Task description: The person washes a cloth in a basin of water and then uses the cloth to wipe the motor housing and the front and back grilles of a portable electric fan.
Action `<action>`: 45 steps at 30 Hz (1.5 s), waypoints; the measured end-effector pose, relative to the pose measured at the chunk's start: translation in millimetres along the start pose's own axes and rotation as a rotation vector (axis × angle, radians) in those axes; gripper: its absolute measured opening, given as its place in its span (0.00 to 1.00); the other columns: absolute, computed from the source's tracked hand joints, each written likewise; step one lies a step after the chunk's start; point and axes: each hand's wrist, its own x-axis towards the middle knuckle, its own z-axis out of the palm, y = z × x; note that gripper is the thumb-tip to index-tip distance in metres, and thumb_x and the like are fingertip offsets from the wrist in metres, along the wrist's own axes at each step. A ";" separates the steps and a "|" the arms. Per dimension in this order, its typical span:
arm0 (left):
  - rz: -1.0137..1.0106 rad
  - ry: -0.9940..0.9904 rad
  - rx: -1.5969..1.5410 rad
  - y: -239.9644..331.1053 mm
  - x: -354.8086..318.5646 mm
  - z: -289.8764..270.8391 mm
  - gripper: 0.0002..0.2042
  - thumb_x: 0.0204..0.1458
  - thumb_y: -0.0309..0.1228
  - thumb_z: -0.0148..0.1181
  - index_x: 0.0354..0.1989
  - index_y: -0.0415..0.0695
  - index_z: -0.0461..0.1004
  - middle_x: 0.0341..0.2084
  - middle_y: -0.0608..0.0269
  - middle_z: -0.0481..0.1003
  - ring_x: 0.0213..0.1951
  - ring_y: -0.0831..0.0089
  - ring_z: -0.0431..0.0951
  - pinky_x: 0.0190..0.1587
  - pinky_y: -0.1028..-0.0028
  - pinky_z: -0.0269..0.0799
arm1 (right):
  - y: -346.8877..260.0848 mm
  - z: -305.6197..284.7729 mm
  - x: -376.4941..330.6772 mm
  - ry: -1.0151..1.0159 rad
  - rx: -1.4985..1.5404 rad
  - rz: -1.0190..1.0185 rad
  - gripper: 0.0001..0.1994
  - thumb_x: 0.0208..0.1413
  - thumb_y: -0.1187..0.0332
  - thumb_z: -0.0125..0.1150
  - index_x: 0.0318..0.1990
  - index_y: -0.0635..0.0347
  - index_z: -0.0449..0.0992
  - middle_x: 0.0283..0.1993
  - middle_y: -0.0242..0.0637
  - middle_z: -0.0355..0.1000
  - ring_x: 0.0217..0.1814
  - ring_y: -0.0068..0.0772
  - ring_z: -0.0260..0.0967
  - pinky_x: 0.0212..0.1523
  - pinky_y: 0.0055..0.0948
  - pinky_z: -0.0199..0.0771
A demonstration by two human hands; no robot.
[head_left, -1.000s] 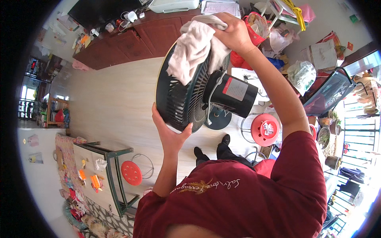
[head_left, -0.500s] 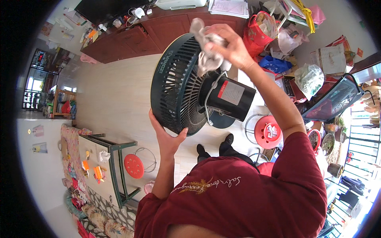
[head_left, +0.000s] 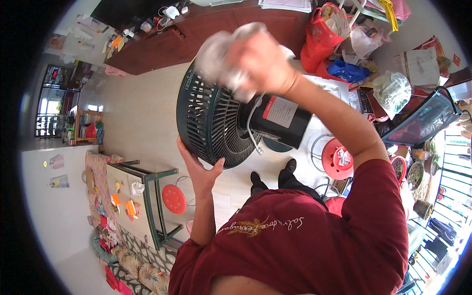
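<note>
A dark electric fan (head_left: 199,115) is in front of me, its round slatted cage turned to the left. The black motor housing (head_left: 282,118) with a red-and-white label sticks out on the right, and a pale cord or wire hangs by it. From below, my left hand (head_left: 202,172) grips the lower rim of the cage, thumb on the near side and fingers partly behind it. My right hand (head_left: 263,61), smeared by motion, is closed on a greyish-white cloth (head_left: 214,56) at the upper edge of the cage. The cloth hides part of that rim.
A red-brown cabinet (head_left: 206,24) runs along the far wall. Red stools (head_left: 174,199) stand on both sides of me, with a table (head_left: 132,196) at the left. Bags, including a red one (head_left: 314,49), crowd the right, near potted plants (head_left: 415,174).
My right hand has swept the cloth leftward, from the back of the cage to its upper left rim. The fan has shifted slightly left, with my left hand still on its lower rim.
</note>
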 end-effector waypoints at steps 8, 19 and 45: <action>0.044 -0.058 0.002 -3.2 1.0 -5.0 0.58 0.30 0.46 0.77 0.68 0.38 0.43 0.62 0.52 0.53 0.62 0.61 0.57 0.65 0.67 0.50 | 71.2 35.9 -133.3 0.043 0.221 1.318 0.27 0.59 0.44 0.50 0.54 0.57 0.67 0.50 0.45 0.70 0.53 0.44 0.69 0.50 0.36 0.71; -0.108 -0.413 -0.493 7.9 87.9 -17.7 0.33 0.60 0.50 0.52 0.64 0.36 0.56 0.55 0.54 0.68 0.55 0.67 0.69 0.58 0.67 0.64 | -91.8 35.2 -18.4 0.502 0.467 1.389 0.17 0.39 0.70 0.64 0.40 0.64 0.74 0.43 0.48 0.68 0.46 0.42 0.68 0.48 0.39 0.70; 0.086 -0.652 -0.476 0.5 128.9 -15.2 0.35 0.60 0.51 0.49 0.67 0.36 0.52 0.60 0.55 0.63 0.58 0.65 0.67 0.61 0.65 0.63 | -82.7 24.5 20.5 0.673 0.420 1.559 0.14 0.51 0.73 0.52 0.47 0.60 0.73 0.40 0.45 0.73 0.36 0.39 0.74 0.36 0.34 0.75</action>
